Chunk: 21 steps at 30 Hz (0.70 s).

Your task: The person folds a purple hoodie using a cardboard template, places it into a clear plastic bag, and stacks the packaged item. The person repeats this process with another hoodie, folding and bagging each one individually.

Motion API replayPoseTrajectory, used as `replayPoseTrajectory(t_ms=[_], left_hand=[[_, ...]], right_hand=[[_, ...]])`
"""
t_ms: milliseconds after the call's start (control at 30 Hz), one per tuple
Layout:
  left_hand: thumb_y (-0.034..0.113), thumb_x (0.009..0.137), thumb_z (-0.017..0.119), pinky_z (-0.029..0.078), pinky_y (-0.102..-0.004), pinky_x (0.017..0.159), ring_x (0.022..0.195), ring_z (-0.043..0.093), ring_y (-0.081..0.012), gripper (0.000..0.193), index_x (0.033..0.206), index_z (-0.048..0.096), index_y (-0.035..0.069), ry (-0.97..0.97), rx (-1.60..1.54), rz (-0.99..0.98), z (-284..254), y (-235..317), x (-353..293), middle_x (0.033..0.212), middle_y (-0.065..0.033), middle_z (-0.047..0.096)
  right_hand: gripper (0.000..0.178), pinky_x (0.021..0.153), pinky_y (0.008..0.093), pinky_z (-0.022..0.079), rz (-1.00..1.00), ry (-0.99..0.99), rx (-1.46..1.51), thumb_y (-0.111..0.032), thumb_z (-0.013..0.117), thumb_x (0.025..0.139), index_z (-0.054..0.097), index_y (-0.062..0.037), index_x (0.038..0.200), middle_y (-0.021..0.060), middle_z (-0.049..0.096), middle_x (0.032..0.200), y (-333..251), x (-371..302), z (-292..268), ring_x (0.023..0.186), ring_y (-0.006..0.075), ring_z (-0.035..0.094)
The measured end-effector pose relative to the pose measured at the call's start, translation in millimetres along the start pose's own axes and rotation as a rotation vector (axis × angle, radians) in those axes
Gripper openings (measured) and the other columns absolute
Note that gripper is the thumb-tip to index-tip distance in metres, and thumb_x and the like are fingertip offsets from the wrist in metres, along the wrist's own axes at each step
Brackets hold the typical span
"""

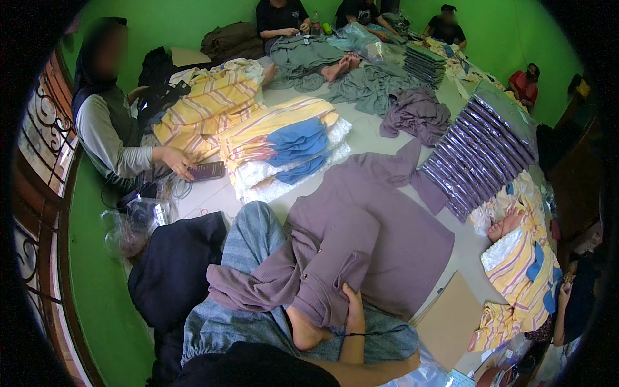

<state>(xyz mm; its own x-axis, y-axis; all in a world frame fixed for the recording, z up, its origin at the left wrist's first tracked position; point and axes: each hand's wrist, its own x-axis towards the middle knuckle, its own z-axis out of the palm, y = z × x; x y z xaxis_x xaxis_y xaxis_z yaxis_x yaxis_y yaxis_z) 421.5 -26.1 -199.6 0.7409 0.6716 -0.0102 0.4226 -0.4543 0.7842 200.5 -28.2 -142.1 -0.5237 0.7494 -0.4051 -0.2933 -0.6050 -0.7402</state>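
A mauve long-sleeved garment (400, 245) with a buttoned placket lies over my lap and spreads across the floor in front of me. My right hand (353, 303), with a dark band at its wrist, grips the cloth beside the placket, above my bare foot. My left arm appears to cross over the right forearm, and my left hand (407, 365) is at my right knee, next to clear plastic (429, 372). Its fingers are hidden, so I cannot tell what it holds. Under the garment are my grey-blue trousers (258, 229).
Packed mauve garments (477, 155) are stacked at the right, near brown cardboard (451, 316). Black cloth (177, 267) lies at my left. A person at the left touches a phone (206, 171) beside yellow striped cloth (277, 132). Other people sit behind green-grey garments (367, 90).
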Motion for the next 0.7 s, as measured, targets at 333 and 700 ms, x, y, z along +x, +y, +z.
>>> replayPoseTrajectory(t_ms=[333,700], left_hand=[[0.008,0.065,0.052,0.043,-0.0404,0.076,0.089,0.052,-0.0324,0.026,0.088,0.05,-0.003,0.018,-0.158,-0.111,11.3,-3.1,13.0,0.096,-0.0221,0.051],[0.011,0.071,0.055,0.042,-0.0403,0.054,0.066,0.055,-0.0315,0.021,0.086,0.04,0.008,0.555,-0.503,0.285,-95.4,47.0,-48.0,0.074,-0.0144,0.051]], right_hand=[[0.066,0.091,0.0333,0.032,0.004,-0.021,0.014,-0.018,0.06,0.074,0.025,-0.0041,0.128,0.0102,0.037,0.122,1.5,6.3,0.2,0.108,0.0243,0.039],[0.066,0.09,0.033,0.033,-0.042,-0.006,0.043,-0.018,0.06,0.074,0.026,-0.0039,0.128,0.0101,0.038,0.121,-6.2,1.5,-3.5,0.107,0.0243,0.039]])
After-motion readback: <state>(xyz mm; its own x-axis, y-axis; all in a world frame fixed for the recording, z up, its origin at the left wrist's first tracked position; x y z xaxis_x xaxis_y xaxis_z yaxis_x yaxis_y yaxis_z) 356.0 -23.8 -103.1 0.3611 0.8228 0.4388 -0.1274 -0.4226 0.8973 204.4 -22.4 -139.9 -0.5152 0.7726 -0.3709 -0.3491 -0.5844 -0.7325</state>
